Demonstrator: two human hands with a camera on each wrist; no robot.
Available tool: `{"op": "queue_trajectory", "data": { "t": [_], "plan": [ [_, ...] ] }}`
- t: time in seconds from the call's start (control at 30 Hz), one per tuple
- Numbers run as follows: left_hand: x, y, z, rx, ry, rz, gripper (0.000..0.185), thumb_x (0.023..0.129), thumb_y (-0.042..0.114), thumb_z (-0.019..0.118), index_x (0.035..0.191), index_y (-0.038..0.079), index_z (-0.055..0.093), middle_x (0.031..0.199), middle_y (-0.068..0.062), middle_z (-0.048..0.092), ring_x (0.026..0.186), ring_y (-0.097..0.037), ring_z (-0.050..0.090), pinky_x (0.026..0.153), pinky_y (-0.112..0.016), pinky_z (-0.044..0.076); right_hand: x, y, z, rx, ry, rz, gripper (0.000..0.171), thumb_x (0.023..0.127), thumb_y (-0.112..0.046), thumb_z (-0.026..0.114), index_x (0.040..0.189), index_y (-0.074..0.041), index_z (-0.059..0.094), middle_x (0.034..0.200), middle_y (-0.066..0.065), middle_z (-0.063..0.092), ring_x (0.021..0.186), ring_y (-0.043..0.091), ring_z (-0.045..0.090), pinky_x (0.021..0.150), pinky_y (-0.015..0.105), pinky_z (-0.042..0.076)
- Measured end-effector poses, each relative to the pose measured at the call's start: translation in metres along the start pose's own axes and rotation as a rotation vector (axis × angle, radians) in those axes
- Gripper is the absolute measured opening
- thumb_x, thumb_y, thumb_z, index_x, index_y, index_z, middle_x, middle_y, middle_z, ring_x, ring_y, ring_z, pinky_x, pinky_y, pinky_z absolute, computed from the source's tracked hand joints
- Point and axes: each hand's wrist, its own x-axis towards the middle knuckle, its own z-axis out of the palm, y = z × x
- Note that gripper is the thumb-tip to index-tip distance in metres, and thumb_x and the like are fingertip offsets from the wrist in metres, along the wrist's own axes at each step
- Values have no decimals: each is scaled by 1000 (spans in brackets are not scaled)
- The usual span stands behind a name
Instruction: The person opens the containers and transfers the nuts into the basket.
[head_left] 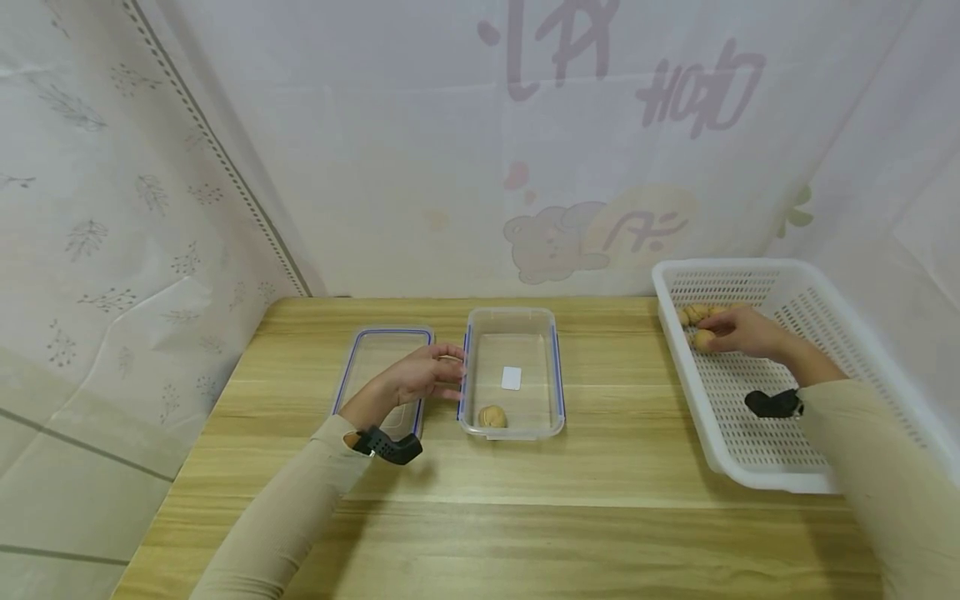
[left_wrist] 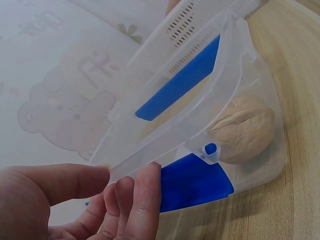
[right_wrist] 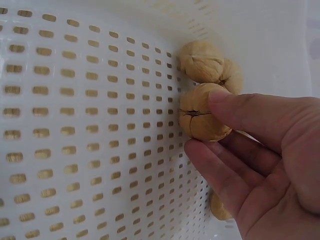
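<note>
A clear plastic food container (head_left: 512, 322) with blue clips stands open on the table, one walnut (head_left: 492, 416) in its near left corner. My left hand (head_left: 426, 373) is at the container's left side; in the left wrist view its thumb and fingers (left_wrist: 146, 195) pinch the rim beside a blue clip (left_wrist: 192, 182). Over in the white basket (head_left: 720, 475), my right hand (head_left: 753, 333) pinches a walnut (right_wrist: 200, 114) between thumb and fingers. Other walnuts (right_wrist: 201, 61) lie close beside it against the basket wall.
The container's clear lid (head_left: 386, 342) with a blue seal lies on the table left of the container, partly under my left hand and wrist. The wooden table (head_left: 480, 533) ends at a printed cloth (head_left: 420, 208) behind. The basket has raised walls.
</note>
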Motion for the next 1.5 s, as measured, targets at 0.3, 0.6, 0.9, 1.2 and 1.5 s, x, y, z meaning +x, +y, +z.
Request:
{"op": "queue_trajectory", "data": {
  "t": [0.3,0.6,0.9,1.2,1.5],
  "plan": [
    [0,0,0,4,2,7,38,102,-3,53,136,-10,38,93,-5,54,86,-16,56,83,-36,64,6,-3,3,-7,0,8,46,95,-9,71,129,19,56,130,40,55,119,55,55,93,41,58],
    [0,0,0,1,1,6,39,102,-3,53,137,-10,38,93,-5,53,86,-17,56,84,-36,64,7,-4,1,1,3,-9,48,94,-7,72,130,19,54,130,40,55,119,56,55,94,44,57],
    [-1,1,1,-2,11,-2,41,101,-3,54,138,-10,37,93,-6,53,88,-18,55,85,-37,64,6,-7,-2,-14,-12,-6,49,96,-7,70,133,19,52,131,39,55,119,55,55,94,51,57],
    [1,1,0,-3,0,-2,41,102,-3,52,139,-11,36,94,-5,54,87,-17,57,86,-38,64,-1,-5,-9,-80,3,25,49,102,-15,64,136,17,50,134,41,51,121,57,52,100,66,49],
    [1,2,0,-10,8,-5,37,101,-5,52,136,-9,39,93,-5,55,86,-16,59,84,-38,64,-15,-13,-19,-161,19,46,69,108,-34,51,149,18,30,146,46,32,131,64,33,106,77,32]
  ]
}}
